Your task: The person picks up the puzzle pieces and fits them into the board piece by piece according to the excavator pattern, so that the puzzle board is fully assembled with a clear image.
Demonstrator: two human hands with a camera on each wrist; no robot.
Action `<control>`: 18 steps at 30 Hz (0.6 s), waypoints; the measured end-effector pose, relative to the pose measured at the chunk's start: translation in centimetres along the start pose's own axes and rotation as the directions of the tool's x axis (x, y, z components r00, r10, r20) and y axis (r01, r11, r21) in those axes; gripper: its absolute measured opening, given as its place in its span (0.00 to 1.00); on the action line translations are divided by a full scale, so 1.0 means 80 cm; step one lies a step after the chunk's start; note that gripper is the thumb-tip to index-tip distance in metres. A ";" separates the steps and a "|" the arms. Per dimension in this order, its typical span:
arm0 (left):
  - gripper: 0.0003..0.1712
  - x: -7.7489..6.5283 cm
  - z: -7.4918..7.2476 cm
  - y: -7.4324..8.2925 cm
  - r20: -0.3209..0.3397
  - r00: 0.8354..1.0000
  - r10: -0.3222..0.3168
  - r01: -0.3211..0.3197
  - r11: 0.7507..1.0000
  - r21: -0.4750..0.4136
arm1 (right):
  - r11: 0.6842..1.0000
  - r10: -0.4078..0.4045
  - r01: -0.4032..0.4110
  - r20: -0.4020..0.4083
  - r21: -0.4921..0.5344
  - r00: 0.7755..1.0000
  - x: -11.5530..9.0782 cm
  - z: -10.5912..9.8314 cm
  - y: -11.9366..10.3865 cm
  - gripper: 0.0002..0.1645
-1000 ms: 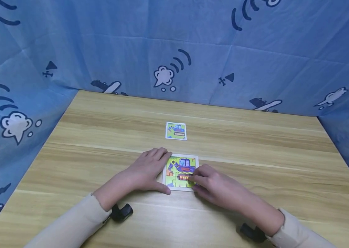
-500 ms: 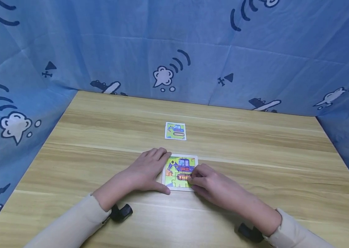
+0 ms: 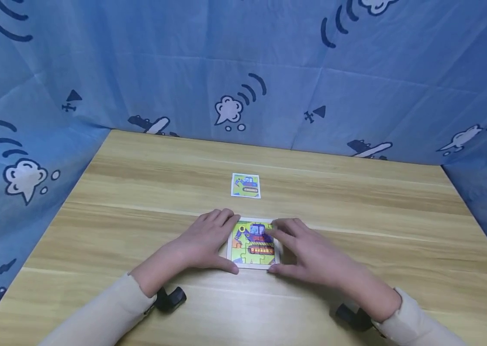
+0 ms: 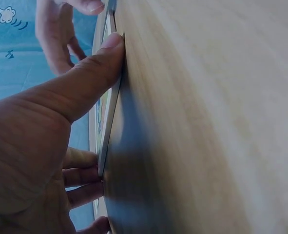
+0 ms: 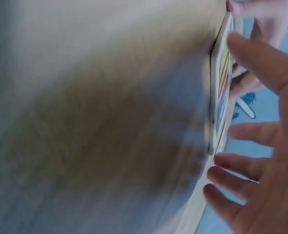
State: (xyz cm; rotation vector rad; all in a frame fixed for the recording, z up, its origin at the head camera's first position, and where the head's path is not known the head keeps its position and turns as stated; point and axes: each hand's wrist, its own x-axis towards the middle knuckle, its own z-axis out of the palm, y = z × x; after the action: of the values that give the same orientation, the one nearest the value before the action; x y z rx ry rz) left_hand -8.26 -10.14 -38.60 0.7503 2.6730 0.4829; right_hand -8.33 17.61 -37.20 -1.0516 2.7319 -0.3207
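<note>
A small jigsaw puzzle (image 3: 254,238) in a white-edged tray lies flat on the wooden table, its joined pieces picturing a purple excavator on yellow-green. My left hand (image 3: 206,242) holds the tray's left side, thumb (image 4: 97,63) at the near corner and fingertips (image 4: 87,175) along the left edge toward the far corner. On the other side, my right hand (image 3: 310,252) spreads around the right edge. Its thumb (image 5: 258,58) is by the near right corner, and its index finger reaches over the upper right pieces. Nothing shows between its fingers.
Beyond the puzzle lies a square picture card (image 3: 245,186) with the same excavator design. A blue printed cloth (image 3: 269,72) hangs behind and beside the table (image 3: 356,202). Black wrist-camera mounts (image 3: 172,300) sit under both forearms.
My right hand has let its bunched fingers spread apart from the lower right pieces and shifted toward the tray's right edge. The left hand stays in place, and the lower right of the picture shows more.
</note>
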 end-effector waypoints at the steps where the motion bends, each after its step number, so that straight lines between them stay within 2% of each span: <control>1: 0.69 0.001 0.000 0.001 0.000 1.000 0.000 0.000 1.000 -0.001 | 1.000 0.030 -0.030 0.022 0.001 0.999 0.000 -0.001 0.003 0.51; 3: 0.69 0.002 0.001 0.002 0.001 1.000 0.001 -0.001 1.000 -0.002 | 0.997 0.076 -0.077 0.066 0.013 0.995 -0.001 -0.003 0.007 0.57; 6: 0.69 0.004 0.000 0.002 0.007 1.000 0.001 -0.001 1.000 -0.012 | 0.994 0.109 -0.112 0.109 0.017 0.988 0.001 -0.004 0.011 0.59; 11: 0.69 0.009 -0.006 -0.003 0.005 1.000 -0.018 0.018 1.000 -0.020 | 0.994 0.103 -0.106 0.105 0.022 0.989 0.014 -0.007 0.015 0.59; 18: 0.68 0.022 -0.017 -0.023 -0.020 0.999 -0.043 0.042 0.998 -0.050 | 0.991 0.111 -0.119 0.124 0.063 0.986 0.046 -0.014 0.024 0.58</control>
State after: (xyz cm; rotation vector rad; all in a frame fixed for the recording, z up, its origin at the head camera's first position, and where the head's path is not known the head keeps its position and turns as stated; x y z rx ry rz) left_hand -11.00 -10.99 -38.50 0.6763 2.6805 0.5465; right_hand -12.52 16.66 -37.04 -0.8621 2.6401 -0.3217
